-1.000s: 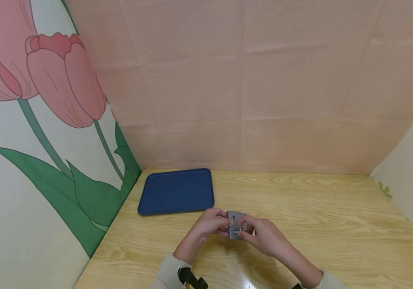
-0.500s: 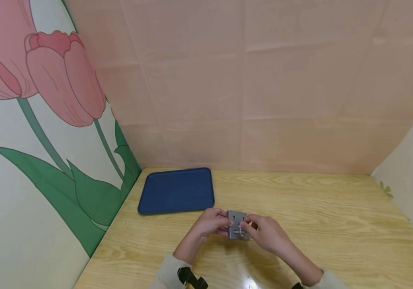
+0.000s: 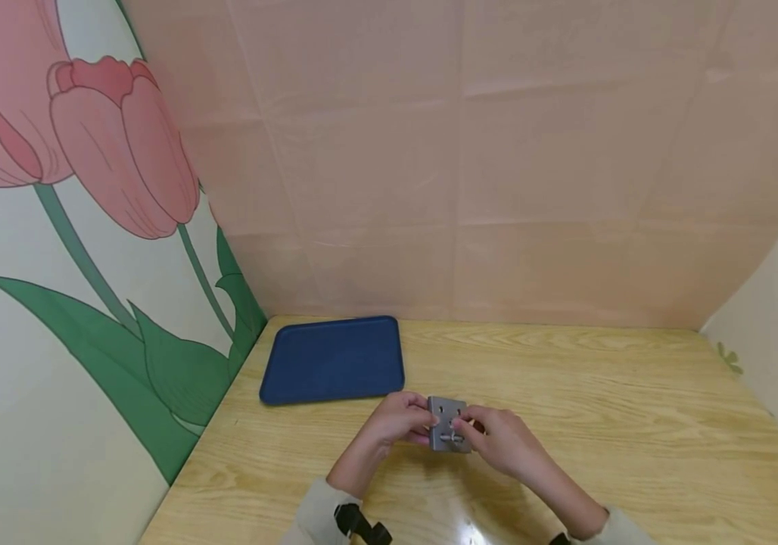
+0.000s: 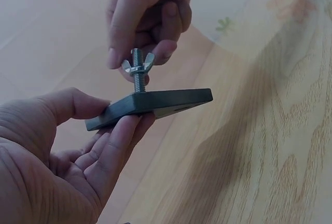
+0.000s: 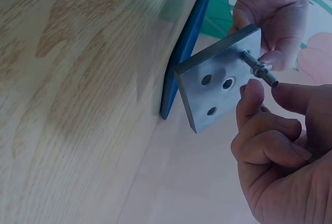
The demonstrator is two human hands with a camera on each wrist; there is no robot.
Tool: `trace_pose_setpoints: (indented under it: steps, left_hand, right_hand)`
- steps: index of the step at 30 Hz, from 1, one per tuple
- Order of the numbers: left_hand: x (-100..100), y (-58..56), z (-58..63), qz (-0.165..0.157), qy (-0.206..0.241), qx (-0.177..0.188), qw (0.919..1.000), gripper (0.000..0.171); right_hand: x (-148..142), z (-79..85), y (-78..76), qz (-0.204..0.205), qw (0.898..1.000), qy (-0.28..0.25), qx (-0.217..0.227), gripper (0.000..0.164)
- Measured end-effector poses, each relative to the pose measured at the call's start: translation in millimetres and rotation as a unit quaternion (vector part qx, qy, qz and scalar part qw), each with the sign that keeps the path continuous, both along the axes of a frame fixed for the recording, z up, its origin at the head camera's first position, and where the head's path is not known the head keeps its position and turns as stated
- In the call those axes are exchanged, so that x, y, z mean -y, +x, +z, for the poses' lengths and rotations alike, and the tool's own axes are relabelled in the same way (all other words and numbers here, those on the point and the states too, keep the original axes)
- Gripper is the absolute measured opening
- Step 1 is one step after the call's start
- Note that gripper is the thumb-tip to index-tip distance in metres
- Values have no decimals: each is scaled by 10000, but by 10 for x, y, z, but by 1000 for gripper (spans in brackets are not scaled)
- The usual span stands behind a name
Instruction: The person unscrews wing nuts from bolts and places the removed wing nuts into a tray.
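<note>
My left hand (image 3: pixel 399 418) holds a grey metal plate (image 3: pixel 445 424) by its left edge, thumb on one face and fingers beneath. Several holes (image 5: pixel 227 84) pierce the plate. From one corner a threaded bolt (image 4: pixel 137 82) sticks out, with a wing nut (image 4: pixel 140 65) partway along it, apart from the plate. My right hand (image 3: pixel 503 437) has its curled thumb and index finger at the wing nut, around the bolt's free end. In the right wrist view the thumb tip (image 5: pixel 282 95) lies close to the bolt's end; how firmly the nut is pinched is hard to see.
A blue tray (image 3: pixel 333 360) lies at the back left of the wooden table (image 3: pixel 580 393), beyond my left hand. A pink-covered wall (image 3: pixel 457 189) closes off the back. On the left stands a tulip-patterned panel (image 3: pixel 110 303), and a pale wall (image 3: pixel 777 325) on the right.
My right hand's fingertips have shifted slightly up and right from over the bolt, showing more of the plate. The wing nut's wings have turned. My left hand keeps the plate in place.
</note>
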State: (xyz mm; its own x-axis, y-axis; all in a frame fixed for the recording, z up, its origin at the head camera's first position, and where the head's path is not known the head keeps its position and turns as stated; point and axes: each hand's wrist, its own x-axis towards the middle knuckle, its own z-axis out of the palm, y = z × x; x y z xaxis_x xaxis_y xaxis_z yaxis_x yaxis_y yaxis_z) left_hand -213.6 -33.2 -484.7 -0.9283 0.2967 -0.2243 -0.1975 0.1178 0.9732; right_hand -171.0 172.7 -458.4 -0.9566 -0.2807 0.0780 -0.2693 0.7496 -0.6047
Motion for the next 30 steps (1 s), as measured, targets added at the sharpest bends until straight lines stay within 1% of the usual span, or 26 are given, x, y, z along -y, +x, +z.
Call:
trace_pose_setpoints:
  steps: [7,14,23,30]
  left_hand:
    - [6,10,4,9,10,-4,10000,20]
    - [13,16,3,27,-2,1,10000,21]
    - [15,16,-3,0,12,-15,10000,22]
    - [10,1,-30,-8,35,-26,10000,20]
  right_hand:
    - [0,-11,4,273,9996,-37,-27,19]
    - [-1,-13,14,428,9990,15,-93,18]
    - [-13,14,37,619,9981,-21,39,18]
    - [-20,16,42,761,9970,-40,-165,18]
